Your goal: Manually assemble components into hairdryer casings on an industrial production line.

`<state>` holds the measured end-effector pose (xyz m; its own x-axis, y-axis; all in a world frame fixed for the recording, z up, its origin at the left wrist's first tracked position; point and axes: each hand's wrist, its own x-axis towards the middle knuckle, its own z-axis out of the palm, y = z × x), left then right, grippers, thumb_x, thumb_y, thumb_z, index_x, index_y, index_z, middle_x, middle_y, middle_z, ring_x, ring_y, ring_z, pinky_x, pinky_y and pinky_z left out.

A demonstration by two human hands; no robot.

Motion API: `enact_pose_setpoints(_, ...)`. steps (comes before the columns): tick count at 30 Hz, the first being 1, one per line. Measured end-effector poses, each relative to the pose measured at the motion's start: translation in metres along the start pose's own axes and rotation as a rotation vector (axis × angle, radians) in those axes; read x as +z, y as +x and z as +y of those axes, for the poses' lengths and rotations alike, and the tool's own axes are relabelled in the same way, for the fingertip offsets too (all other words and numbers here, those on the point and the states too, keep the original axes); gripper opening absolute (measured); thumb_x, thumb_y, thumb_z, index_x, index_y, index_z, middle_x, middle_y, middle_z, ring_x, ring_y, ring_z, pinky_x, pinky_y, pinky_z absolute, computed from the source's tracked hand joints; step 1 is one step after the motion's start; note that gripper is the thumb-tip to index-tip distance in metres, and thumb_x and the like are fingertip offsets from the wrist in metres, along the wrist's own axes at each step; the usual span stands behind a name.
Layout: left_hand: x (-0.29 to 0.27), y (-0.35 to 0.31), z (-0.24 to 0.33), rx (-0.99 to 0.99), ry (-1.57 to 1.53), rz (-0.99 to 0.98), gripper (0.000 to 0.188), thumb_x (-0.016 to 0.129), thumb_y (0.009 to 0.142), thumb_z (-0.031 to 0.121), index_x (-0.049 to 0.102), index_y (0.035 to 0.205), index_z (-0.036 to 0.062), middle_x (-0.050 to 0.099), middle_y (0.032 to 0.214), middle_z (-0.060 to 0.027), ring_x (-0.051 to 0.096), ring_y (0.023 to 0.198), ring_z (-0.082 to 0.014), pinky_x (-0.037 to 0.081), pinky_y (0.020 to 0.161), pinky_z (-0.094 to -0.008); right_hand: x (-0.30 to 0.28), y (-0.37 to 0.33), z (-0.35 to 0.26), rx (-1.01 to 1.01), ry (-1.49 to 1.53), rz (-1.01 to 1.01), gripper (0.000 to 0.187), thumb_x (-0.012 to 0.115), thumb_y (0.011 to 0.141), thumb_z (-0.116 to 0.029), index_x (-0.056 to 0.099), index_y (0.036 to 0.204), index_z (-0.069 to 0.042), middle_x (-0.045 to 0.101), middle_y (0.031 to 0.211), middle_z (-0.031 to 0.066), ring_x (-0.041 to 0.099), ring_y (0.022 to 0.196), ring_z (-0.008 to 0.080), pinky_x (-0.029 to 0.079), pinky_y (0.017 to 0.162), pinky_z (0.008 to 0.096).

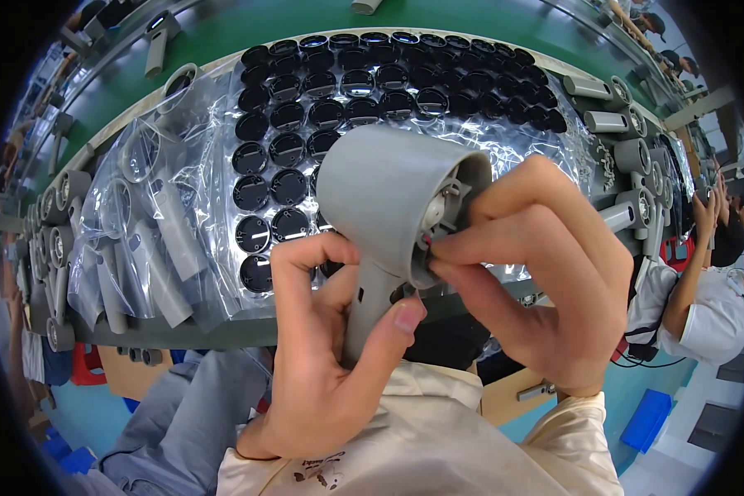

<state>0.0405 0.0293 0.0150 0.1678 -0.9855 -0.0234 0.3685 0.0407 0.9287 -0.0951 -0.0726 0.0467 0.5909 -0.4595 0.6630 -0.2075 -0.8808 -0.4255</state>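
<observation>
My left hand (314, 347) is closed around the handle of a grey handheld fan housing (380, 178), held tilted above the table's near edge. Its wide open end faces right, and a pale round motor part (435, 212) with thin struts shows inside. The thumb of that hand lies by the lower rim. My right hand (546, 264) reaches into the opening with thumb and forefinger pinched together. A tiny red bit, perhaps a wire, shows at these fingertips; what they grip is mostly hidden.
Behind the housing, rows of round black caps (288, 188) lie on clear plastic. Bagged grey housings (178, 231) are at left, more grey housings (636, 207) at right. A green surface (248, 25) runs beyond. Another person (711, 302) works at far right; grey-trousered legs (198, 413) show at lower left.
</observation>
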Motion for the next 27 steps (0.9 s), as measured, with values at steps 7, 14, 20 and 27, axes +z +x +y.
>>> enact_pose_setpoints(7, -0.004, 0.0, -0.013, 0.025, 0.177, -0.053, 0.04, 0.052, 0.085, -0.005, 0.022, 0.111, 0.002, 0.054, 0.104, -0.0197, 0.05, 0.084, -0.0114, 0.04, 0.07, -0.0207, -0.018, 0.009, -0.004, 0.372, 0.063, -0.194, 0.026, 0.079, 0.057, -0.002, 0.055, 0.067, -0.003, 0.051, 0.065, 0.0025, 0.045, 0.058, 0.0091, 0.032, 0.049, 0.0222)
enact_pose_setpoints(14, -0.019, 0.02, -0.003, 0.058, -0.015, 0.14, 0.03, 0.047, 0.091, 0.008, 0.028, 0.113, 0.0031, 0.056, 0.097, -0.0223, 0.055, 0.072, -0.0164, 0.047, 0.059, -0.0272, -0.033, 0.001, 0.059, 0.348, -0.172, -0.035, 0.007, 0.061, 0.079, -0.001, 0.06, 0.083, 0.004, 0.058, 0.074, 0.0047, 0.053, 0.067, 0.0109, 0.042, 0.062, 0.0232)
enact_pose_setpoints(20, -0.031, 0.039, -0.003, 0.155, -0.219, 0.21, 0.028, 0.04, 0.096, 0.023, 0.037, 0.112, 0.0007, 0.056, 0.101, -0.022, 0.058, 0.073, -0.02, 0.05, 0.057, -0.0297, 0.025, 0.001, 0.055, 0.115, -0.095, -0.082, 0.014, 0.066, 0.074, -0.001, 0.062, 0.087, 0.001, 0.055, 0.083, 0.0102, 0.056, 0.07, 0.0243, 0.045, 0.061, 0.031)
enact_pose_setpoints(27, -0.047, 0.048, 0.002, 0.187, -0.245, 0.311, 0.021, 0.042, 0.095, 0.018, 0.042, 0.106, 0.0005, 0.059, 0.104, -0.0249, 0.059, 0.098, -0.0294, 0.045, 0.089, -0.0374, 0.065, 0.021, 0.056, 0.065, -0.057, -0.195, 0.026, 0.064, 0.074, -0.001, 0.06, 0.1, 0.0, 0.05, 0.087, 0.0128, 0.055, 0.074, 0.0284, 0.045, 0.064, 0.0352)
